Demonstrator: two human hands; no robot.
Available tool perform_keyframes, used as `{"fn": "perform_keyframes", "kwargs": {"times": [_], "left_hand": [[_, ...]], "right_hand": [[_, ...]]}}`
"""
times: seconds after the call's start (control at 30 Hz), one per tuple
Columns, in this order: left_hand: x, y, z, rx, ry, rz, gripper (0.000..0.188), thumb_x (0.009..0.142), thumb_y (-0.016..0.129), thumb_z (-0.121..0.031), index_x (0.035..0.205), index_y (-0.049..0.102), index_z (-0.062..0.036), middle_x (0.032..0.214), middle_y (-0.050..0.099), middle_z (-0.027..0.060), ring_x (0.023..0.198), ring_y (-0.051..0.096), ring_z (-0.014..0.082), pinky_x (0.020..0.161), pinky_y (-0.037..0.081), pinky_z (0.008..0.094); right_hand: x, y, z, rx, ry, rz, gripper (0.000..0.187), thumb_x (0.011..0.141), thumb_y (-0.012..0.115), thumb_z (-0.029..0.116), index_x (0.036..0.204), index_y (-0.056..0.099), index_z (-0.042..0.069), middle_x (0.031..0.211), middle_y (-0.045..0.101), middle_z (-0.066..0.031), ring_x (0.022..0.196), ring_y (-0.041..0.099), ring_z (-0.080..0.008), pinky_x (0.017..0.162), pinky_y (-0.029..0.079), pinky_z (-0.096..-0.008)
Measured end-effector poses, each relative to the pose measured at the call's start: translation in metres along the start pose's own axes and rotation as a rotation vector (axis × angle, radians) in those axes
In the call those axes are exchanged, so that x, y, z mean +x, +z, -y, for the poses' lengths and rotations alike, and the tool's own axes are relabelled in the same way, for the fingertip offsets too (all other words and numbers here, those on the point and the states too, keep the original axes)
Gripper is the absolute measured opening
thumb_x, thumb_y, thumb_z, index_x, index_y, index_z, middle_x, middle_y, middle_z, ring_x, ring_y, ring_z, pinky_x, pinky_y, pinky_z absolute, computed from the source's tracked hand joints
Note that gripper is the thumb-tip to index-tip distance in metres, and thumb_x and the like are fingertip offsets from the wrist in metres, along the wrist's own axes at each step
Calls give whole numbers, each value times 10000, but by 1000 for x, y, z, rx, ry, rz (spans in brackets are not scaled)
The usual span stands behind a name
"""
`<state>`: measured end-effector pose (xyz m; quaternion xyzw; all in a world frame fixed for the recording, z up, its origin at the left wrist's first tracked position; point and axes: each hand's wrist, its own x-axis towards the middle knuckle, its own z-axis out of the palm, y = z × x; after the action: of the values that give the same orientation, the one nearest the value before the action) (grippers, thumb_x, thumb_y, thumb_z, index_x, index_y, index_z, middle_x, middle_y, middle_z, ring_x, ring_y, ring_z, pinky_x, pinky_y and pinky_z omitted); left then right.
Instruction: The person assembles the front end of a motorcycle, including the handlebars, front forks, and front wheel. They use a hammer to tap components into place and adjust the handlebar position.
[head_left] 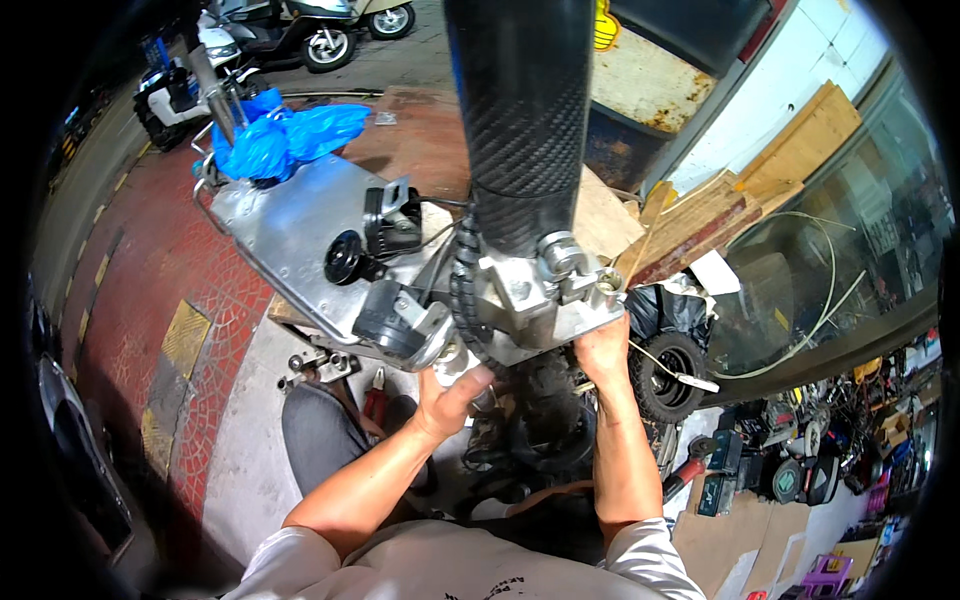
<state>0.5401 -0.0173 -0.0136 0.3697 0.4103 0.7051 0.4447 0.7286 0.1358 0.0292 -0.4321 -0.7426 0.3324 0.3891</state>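
In front of me stands a machine like an electric scooter, with a thick black carbon-fibre column (527, 110) rising from a silver metal bracket (517, 290). My left hand (445, 402) is closed round a silver cylindrical fitting (455, 362) at the bracket's near left, its thumb on top. At the right end, my right hand (604, 352) grips the bracket's edge below a round metal socket (607, 284); its fingertips are hidden underneath. A ribbed black cable sleeve (464, 270) runs down beside the column. Black round lamps or horns (346, 258) sit on the left, by the silver deck (270, 215).
A blue plastic bag (285, 135) lies on the deck's far end. Red-handled pliers (375, 400) and metal parts (315, 366) are on the ground by my left knee. A knobbly tyre (668, 375) stands at right, near wooden boards (715, 225) and many tools (790, 460).
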Motion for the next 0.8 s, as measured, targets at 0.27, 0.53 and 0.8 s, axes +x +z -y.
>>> {"fn": "perform_keyframes", "kwargs": {"times": [0.27, 0.53, 0.8], "left_hand": [[-1, -4, 13, -146, -38, -40, 480, 851, 736, -266, 1241, 623, -9, 1126, 680, 47, 1030, 631, 171, 928, 496, 341], [-5, 6, 8, -174, -46, -86, 429, 853, 705, -260, 1179, 647, 13, 1058, 691, 39, 939, 638, 161, 864, 496, 323], [-8, 18, -11, -107, -111, -128, 274, 861, 701, -226, 1024, 677, -7, 833, 658, -11, 734, 594, 108, 659, 465, 282]], "right_hand": [[20, -15, -15, 241, -15, 307, 202, 851, 648, -29, 1034, 720, 19, 950, 751, -46, 884, 672, -127, 791, 543, -318], [15, -12, -15, 333, 108, 285, 279, 815, 673, -80, 1071, 729, 16, 1018, 761, -61, 928, 669, -133, 850, 544, -319], [7, 14, -7, 4, 111, -131, 118, 813, 713, 36, 923, 756, 33, 841, 764, -127, 811, 725, -166, 737, 554, -365]]}}
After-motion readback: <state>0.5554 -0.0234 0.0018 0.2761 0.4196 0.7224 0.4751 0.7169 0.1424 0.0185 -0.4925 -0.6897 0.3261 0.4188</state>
